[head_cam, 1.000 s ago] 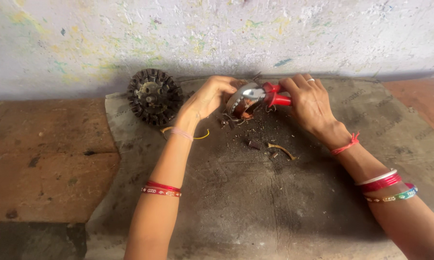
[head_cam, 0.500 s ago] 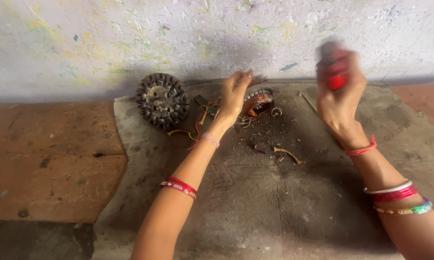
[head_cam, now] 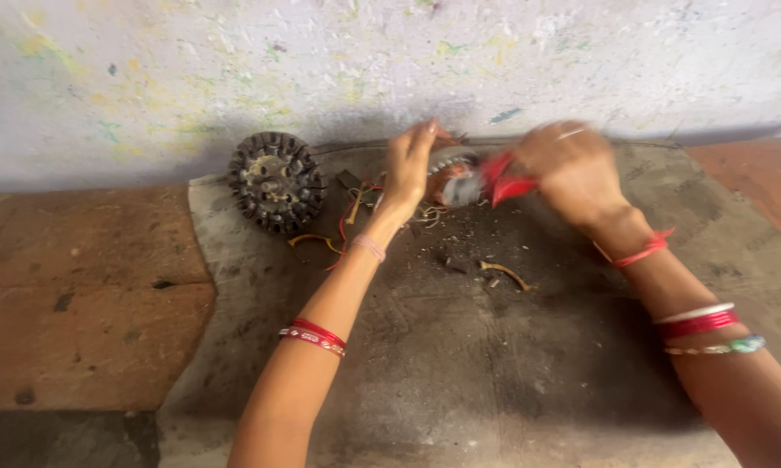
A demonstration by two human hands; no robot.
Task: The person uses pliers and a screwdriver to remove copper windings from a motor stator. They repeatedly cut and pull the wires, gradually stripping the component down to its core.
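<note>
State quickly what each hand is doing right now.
Left hand: open, fingers resting on the wound coil part.
Right hand: closed on the red-handled tool.

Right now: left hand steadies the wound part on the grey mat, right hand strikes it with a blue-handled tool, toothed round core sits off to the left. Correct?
One thing is off: the tool in the right hand has red handles, not blue, as the head view shows. The rest stands: the left hand steadies the wound part on the grey mat, and the toothed round core sits to the left.
</note>
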